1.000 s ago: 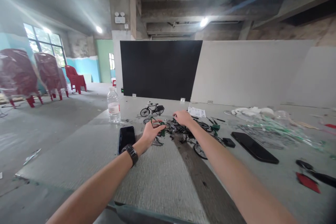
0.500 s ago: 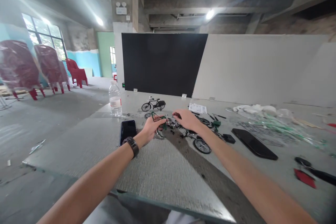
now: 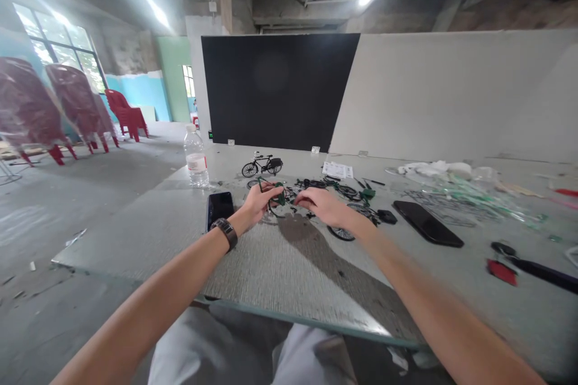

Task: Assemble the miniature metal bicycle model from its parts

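Note:
My left hand [image 3: 259, 204] is shut on a small dark green and black model bicycle part [image 3: 279, 197], and its fingers partly hide the part. My right hand [image 3: 323, 206] is close beside it, with curled fingertips at the part's right end. Whether those fingers hold anything is hidden. A finished miniature black bicycle [image 3: 262, 165] stands just beyond my hands. Loose model pieces lie around them, including a spoked wheel [image 3: 341, 233] near my right wrist and green pieces [image 3: 368, 194]. A wristwatch [image 3: 226, 232] is on my left wrist.
A grey table [image 3: 289, 264] has a phone [image 3: 220, 209] and water bottle [image 3: 195, 159] to the left. Right are an instruction sheet [image 3: 337, 170], another phone [image 3: 427, 223], plastic packaging [image 3: 469, 198] and a black-handled tool [image 3: 546, 274]. My legs show below the table edge.
The view has tilted down, so the table sits higher in the picture and my legs show. My right hand has moved closer to my left hand and the green part.

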`<state>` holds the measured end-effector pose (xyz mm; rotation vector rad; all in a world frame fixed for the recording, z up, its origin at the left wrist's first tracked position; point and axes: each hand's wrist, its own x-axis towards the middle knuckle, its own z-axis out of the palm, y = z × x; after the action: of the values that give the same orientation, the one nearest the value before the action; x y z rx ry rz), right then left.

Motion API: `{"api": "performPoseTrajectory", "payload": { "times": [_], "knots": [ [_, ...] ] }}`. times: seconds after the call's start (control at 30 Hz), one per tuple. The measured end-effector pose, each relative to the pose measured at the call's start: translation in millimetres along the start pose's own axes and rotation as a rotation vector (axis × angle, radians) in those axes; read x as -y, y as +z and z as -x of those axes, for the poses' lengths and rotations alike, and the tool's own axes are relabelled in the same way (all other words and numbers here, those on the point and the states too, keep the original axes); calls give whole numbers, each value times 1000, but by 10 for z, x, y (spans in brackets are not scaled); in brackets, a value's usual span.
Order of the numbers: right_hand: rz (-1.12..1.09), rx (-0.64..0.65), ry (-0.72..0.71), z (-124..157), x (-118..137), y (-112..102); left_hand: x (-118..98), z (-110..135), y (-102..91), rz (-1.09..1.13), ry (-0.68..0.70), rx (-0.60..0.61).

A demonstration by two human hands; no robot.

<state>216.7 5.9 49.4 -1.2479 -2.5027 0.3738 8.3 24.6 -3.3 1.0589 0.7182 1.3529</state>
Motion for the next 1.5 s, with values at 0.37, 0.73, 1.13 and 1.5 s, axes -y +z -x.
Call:
{"api": "performPoseTrajectory", "payload": {
  "times": [0.37, 0.73, 1.13, 1.5],
  "knots": [
    [-65, 79, -136, -52, 69, 419, -63, -21, -32, 26, 76, -170],
    [27, -20, -32, -14, 0, 63, -83, 3, -11, -6, 53, -193],
    [284, -146, 456, 498, -1013, -761, -12, -17, -69, -82, 52, -148],
    [334, 74, 618, 626, -1326, -698, 8, -29, -114, -141, 15, -171]
  ]
}}
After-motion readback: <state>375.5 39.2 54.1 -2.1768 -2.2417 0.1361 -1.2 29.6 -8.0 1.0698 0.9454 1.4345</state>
